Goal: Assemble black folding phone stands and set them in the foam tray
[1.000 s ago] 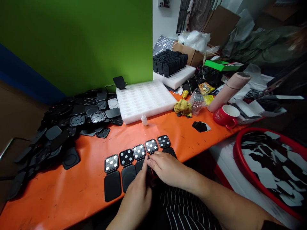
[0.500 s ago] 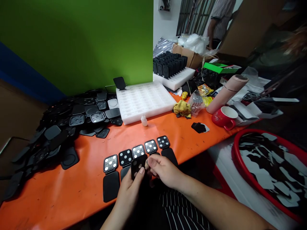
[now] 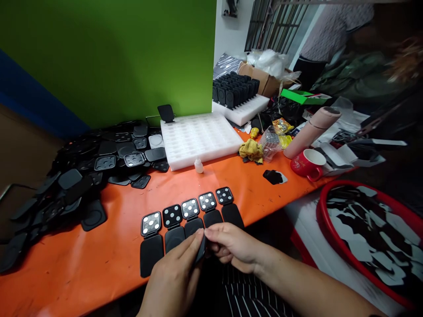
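Black plate pinched edge-on between both hands at the table's near edge.

The black plate is gripped by left hand and right hand; half a second ago its dotted face showed (now turned away). At 12 o'clock lies the row of five hinged plates; bare orange table is left at 9 o'clock.

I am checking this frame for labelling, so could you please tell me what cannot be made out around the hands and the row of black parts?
- Head view: the black part pinched between left hand and right hand shows edge-on; fingers hide its face.
- Near ends of the middle parts in the row of black parts are covered by both hands.
- The small white bottle is too small to read.
- The red basin is cut off by the right edge.
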The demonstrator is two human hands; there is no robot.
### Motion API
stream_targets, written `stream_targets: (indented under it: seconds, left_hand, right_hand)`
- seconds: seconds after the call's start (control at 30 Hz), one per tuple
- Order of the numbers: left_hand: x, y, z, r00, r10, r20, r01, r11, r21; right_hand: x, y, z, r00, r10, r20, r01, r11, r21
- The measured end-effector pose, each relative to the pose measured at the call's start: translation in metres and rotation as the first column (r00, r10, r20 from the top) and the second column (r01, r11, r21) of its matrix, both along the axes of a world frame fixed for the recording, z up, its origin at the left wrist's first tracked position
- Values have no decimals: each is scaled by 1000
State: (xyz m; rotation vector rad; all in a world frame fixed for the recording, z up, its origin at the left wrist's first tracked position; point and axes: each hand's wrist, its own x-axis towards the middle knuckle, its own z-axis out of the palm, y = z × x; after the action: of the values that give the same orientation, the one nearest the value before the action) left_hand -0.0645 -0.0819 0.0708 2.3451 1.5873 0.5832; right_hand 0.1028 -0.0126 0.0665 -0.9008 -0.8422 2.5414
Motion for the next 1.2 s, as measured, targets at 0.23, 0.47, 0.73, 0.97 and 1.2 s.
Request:
stream_targets:
  seconds: [0.23, 0.47, 0.73, 0.97, 1.2]
  left_hand:
    - [-1, 10, -5, 923, 161, 349, -101, 978, -184]
    - [7, 28, -9, 453, 649, 612, -288, 756, -588]
    - [10, 16, -6, 774, 273, 571, -137, 953, -269]
    - [13, 17, -7, 865, 59, 498, -31, 997, -64]
    - [25, 22, -15, 848, -19, 530, 46, 998, -37]
  right_hand:
    - [-9, -8, -3, 976, -187, -110, 178, 980, -87]
    - [-8, -4, -2, 998, -53, -26, 51, 997, -59]
    - [-3, -6, -3, 989, -77, -125, 35, 950, -309]
    - [12, 5, -5, 958, -170, -230, -1, 803, -595]
    - [23, 10, 2, 966, -250, -66, 163, 786, -597]
